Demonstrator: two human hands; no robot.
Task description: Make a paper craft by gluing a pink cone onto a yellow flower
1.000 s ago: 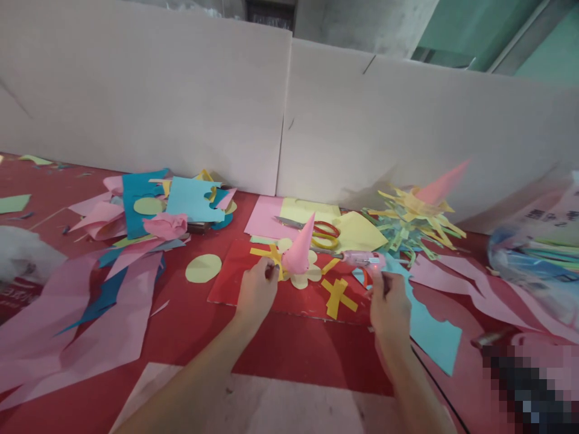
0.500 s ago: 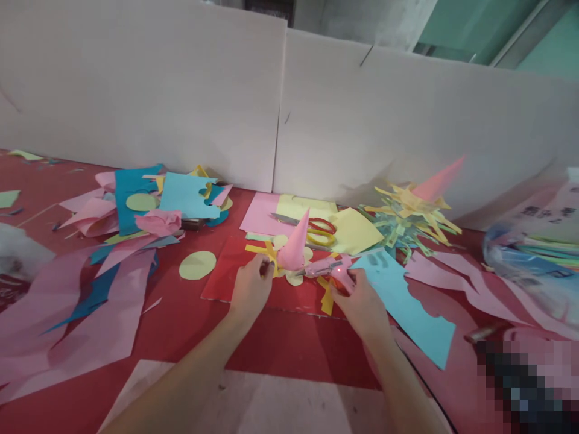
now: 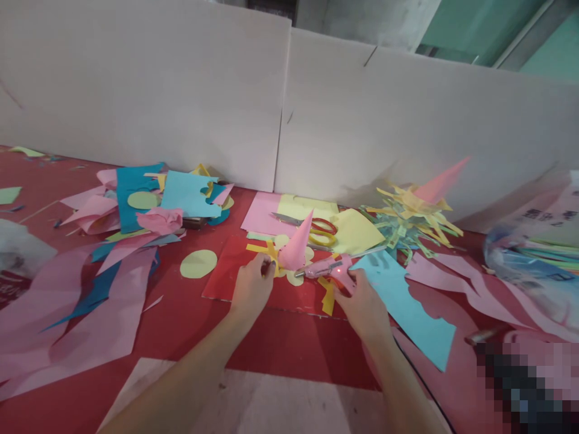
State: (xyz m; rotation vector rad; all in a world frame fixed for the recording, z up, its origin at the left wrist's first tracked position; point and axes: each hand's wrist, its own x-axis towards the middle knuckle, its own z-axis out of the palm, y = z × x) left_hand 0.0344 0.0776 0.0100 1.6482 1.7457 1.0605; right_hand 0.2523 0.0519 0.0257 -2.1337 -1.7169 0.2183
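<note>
Beside the base of a pink paper cone (image 3: 296, 246), my left hand (image 3: 254, 283) is closed, thumb and fingers pinching a yellow paper strip (image 3: 273, 251). Pale yellow petal-like rounds (image 3: 309, 254) show around the cone's foot. The cone stands over a red board (image 3: 228, 271). Wrapped round the handle of a pink glue gun (image 3: 328, 267), my right hand (image 3: 365, 307) keeps its nozzle pointing left, near the cone's base. A small light glows on the gun's body. Another yellow strip piece (image 3: 329, 301) lies below the gun.
Behind the board are scissors (image 3: 323, 225) on paper sheets. A fringed paper piece with a pink cone (image 3: 416, 205) stands back right. Cut blue paper (image 3: 416, 307) lies right of my right hand, a plastic bag (image 3: 538, 253) farther right. Paper scraps (image 3: 108, 289) spread left; white panels (image 3: 181, 90) rise behind.
The view has shifted very slightly. Both hands, the glue gun and the cone keep nearly the same positions.
</note>
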